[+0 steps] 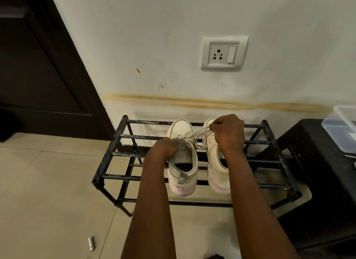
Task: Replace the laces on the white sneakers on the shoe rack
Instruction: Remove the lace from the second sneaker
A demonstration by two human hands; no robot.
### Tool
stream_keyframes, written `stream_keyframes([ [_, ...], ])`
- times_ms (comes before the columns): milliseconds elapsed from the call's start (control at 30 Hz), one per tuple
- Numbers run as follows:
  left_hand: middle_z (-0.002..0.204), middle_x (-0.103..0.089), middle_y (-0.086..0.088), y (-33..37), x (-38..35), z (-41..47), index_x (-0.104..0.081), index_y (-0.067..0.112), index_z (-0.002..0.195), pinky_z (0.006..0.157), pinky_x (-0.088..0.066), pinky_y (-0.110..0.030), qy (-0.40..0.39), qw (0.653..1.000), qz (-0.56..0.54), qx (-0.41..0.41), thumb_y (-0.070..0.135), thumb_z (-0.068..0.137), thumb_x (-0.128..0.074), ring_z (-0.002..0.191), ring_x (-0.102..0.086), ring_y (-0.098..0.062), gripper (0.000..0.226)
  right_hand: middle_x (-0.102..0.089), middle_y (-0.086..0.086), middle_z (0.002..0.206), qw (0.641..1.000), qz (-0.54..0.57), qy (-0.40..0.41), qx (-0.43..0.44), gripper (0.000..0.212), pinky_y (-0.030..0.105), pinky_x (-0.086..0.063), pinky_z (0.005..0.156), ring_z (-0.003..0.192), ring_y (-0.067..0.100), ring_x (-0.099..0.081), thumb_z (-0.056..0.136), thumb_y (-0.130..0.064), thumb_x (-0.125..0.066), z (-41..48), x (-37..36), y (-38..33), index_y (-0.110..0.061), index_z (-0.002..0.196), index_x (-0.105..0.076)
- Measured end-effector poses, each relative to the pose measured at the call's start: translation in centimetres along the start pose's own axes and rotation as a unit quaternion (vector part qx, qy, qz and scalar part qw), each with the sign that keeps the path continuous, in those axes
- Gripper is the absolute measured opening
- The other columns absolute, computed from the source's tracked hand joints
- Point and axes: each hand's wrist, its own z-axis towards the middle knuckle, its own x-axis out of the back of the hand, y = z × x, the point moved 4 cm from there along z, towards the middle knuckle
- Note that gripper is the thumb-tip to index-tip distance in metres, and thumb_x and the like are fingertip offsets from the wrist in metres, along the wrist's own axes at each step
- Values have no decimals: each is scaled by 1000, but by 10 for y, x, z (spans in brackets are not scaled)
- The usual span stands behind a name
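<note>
Right hand (227,132) pinches the lace (194,132) taut; left hand (166,148) grips a white sneaker (183,162) at its tongue, centre frame, on the shoe rack (115,141). Lace looks soft, limp, light: best pinched near its tip, shoe braced against sliding.

Shoe rack (123,136): black metal tubes, stands on the floor against the wall.
Top tier: left sneaker (183,174) and right sneaker (217,174), both white, side by side on the bars, toes toward the wall, heels overhanging the front bar.
Floor (48,191): beige tiles; a small white cylinder (91,243) lies in front of the rack, to its left.
Dark stand (317,152): just right of the rack, carries a clear plastic container (341,127).
</note>
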Motion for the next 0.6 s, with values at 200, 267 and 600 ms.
stream_keyframes([
  [200,121,-54,-25,-1,1,0,-46,-3,128,88,-53,-48,4,1000,-3,-1,16,100,-35,105,-59,-38,36,-71,12,88,997,39,70,-14,13,31,-54,67,75,26,-66,81,-8,-64,3,13,7,-7,88,-75],
  [267,119,-55,-25,-3,3,0,-47,-2,127,89,-53,-48,4,1000,-13,4,16,99,-36,104,-59,-37,35,-71,13,86,993,43,109,-13,12,19,-45,55,68,21,-63,83,-8,-63,4,23,9,-4,89,-74],
  [600,123,-55,-23,5,2,0,-48,-5,125,92,-49,-37,52,996,62,-43,20,98,-41,111,-56,-35,37,-64,3,67,978,207,10,-1,8,22,-56,64,63,17,-67,82,-1,-63,-3,6,-6,-4,78,-69],
])
